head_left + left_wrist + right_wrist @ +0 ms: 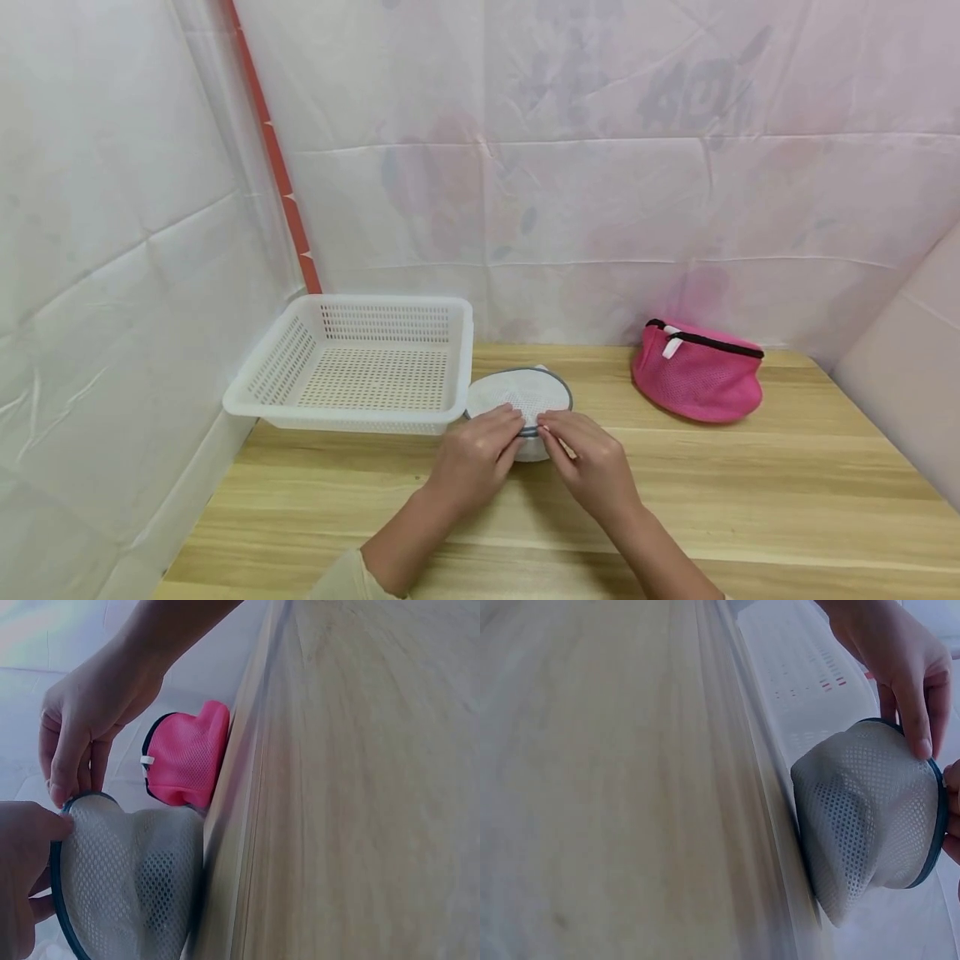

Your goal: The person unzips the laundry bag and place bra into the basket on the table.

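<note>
The white mesh bag is stood upright on the wooden table, just beside the basket, its dark-trimmed top turned upward and its widest span seen left to right. Its near rim is pinched between thumb and fingers by the left hand and, close by, the right hand.

Head view bright, evenly lit; soft shadow on worktop near mesh bag. Wrist views dimmer, bluish, hazy, worktop grain blurred. Left wrist view: pale glare, upper-left corner.
</note>
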A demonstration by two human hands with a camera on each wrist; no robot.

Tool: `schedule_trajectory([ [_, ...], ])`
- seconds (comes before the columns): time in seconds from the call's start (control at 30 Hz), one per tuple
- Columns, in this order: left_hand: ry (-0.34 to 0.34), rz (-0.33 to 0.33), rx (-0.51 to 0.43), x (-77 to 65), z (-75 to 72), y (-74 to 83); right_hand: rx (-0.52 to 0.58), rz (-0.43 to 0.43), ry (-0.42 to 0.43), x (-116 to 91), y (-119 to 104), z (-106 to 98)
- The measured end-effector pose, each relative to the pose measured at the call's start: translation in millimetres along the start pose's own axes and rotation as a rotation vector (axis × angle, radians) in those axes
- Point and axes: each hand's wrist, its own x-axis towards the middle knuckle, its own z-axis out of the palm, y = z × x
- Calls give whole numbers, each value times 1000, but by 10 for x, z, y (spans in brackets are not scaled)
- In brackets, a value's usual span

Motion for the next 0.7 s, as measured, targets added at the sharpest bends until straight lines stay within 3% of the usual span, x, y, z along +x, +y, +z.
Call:
schedule_trajectory([
  [0.27, -60, -16, 10, 24, 48, 89, -9, -48, -29, 2, -48, -7],
  [0.57, -53, -4, 21, 28, 60, 98, -14, 31, -67, -7, -71, -17],
  [0.7, -49, 12, 18, 40, 52, 88, -19, 26, -47, 3, -55, -29],
])
